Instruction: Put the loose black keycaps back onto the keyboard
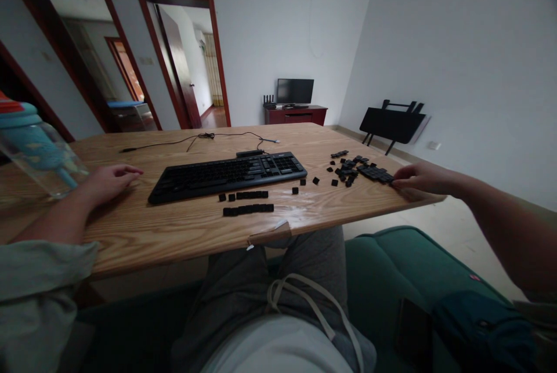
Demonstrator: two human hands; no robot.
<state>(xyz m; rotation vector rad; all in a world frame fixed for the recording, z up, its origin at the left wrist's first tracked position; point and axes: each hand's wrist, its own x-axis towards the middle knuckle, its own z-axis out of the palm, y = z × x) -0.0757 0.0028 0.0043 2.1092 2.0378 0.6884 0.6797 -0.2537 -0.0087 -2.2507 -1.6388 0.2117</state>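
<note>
A black keyboard (228, 174) lies on the wooden table, its front edge toward me. Left of it, my left hand (111, 183) rests on the tabletop with its fingers stretched out, holding nothing. At the table's right side, my right hand (420, 178) has its fingers closed at the end of a band of black keycaps (375, 173), pinching at the outermost one. A loose heap of keycaps (347, 171) lies beside that band. In front of the keyboard, keycaps form two short rows, a back row (252, 194) and a front row (248, 209).
A clear bottle with a blue lid (43, 147) stands at the far left. A thin cable (174, 141) trails behind the keyboard. Brown tape (272, 235) covers part of the table's near edge. A phone (414, 326) and a dark bag (483, 326) lie on the green seat.
</note>
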